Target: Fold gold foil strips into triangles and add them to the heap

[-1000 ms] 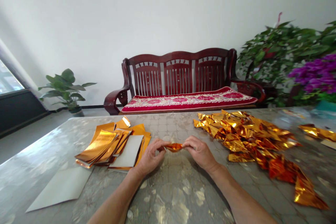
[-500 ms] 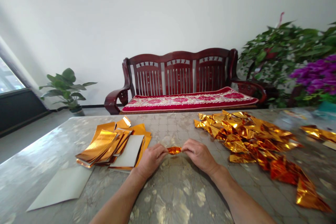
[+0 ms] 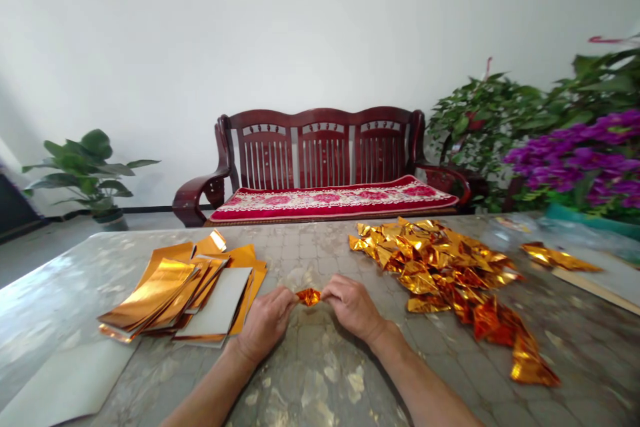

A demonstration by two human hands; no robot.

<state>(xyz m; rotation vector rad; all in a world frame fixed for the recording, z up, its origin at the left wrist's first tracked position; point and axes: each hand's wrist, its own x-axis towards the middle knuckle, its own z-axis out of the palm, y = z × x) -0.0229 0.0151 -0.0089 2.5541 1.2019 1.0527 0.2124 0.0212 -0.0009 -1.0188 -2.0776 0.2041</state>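
Note:
A small folded piece of gold foil paper (image 3: 309, 295) is pinched between my two hands just above the marble-patterned table (image 3: 320, 373). My left hand (image 3: 267, 320) grips its left end with closed fingers. My right hand (image 3: 353, 305) grips its right end the same way. A fanned stack of flat gold foil sheets (image 3: 180, 285), some showing their white backs, lies to the left of my left hand. A heap of folded gold foil pieces (image 3: 445, 273) spreads out to the right of my right hand.
A white-backed sheet (image 3: 60, 383) lies at the table's near left. More foil sheets (image 3: 560, 257) rest at the far right. Beyond the table stand a dark wooden bench (image 3: 325, 167) with a red cushion, a potted plant (image 3: 85, 173), and plants with purple flowers (image 3: 580, 160).
My hands have drawn closer together, so the foil piece between them is now shorter and more bunched. The view has shifted right and slightly down.

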